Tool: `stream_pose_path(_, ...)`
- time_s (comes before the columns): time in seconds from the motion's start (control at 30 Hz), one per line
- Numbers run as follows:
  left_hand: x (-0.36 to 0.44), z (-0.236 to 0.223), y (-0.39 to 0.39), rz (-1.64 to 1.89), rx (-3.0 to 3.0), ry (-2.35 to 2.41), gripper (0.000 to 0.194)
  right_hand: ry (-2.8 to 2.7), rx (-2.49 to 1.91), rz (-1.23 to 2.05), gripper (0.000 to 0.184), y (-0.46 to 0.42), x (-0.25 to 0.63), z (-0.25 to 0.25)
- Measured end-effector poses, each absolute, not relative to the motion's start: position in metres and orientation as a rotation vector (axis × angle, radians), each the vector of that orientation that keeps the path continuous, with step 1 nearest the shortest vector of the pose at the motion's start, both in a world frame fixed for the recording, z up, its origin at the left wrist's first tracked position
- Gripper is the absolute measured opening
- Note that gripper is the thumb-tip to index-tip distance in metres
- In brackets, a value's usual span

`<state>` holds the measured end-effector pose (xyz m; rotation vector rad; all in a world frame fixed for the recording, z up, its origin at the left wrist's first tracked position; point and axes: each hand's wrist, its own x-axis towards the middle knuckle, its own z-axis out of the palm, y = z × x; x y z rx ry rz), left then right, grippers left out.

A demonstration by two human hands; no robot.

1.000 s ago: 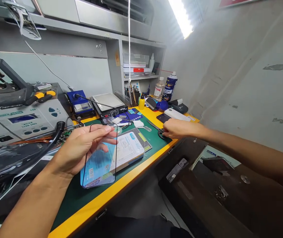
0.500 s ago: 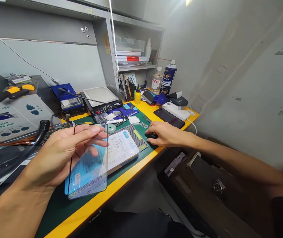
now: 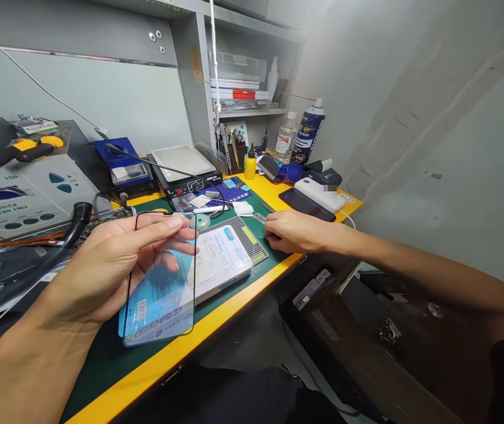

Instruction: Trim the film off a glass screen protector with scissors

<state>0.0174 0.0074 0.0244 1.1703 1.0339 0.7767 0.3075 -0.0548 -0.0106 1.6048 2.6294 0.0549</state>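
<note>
Glass, a black-edged phone screen panel (image 3: pixel 168 306), sits pinched in our left hand (image 3: pixel 106 265) at lower left; our right hand (image 3: pixel 294 231) curls beside the mesh pad (image 3: pixel 243 238) — gripping anything? We cannot tell.

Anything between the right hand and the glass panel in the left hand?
Nothing stands in the air between them. Lower down, a white-and-blue boxed package and a grey perforated mat lie on the green mat, under the line from the right hand to the black-rimmed glass panel in the left hand.
</note>
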Motion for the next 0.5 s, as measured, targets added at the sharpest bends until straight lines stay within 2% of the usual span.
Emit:
stream_pose_path(0.3,0.017,0.022,0.009,0.784,1.177,1.026,0.029,2.79,1.612,0.256,0.04,-0.097,0.311,-0.036)
stream_pose_path(0.43,0.017,0.024,0.008,0.784,1.16,1.041,0.031,2.835,1.738,0.181,0.059,-0.12,0.315,-0.042)
stream_pose_path(0.5,0.018,0.025,0.006,0.785,1.15,1.036,0.032,2.871,1.83,0.105,0.061,-0.125,0.318,-0.046)
